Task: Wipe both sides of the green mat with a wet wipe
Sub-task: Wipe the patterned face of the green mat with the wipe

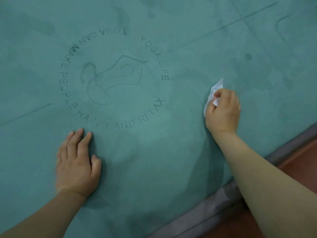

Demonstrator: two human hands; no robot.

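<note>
The green mat lies flat and fills nearly the whole view, printed side up, with a ring of lettering around a seated figure. My right hand grips a crumpled white wet wipe and holds it down on the mat, to the right of the ring. The wipe sticks out above and to the left of my curled fingers. My left hand rests flat on the mat below the ring, fingers straight and close together.
Darker damp patches and spots mark the mat's far part. A grey border runs along the mat's near right edge. Beyond it a reddish-brown floor shows at the lower right corner.
</note>
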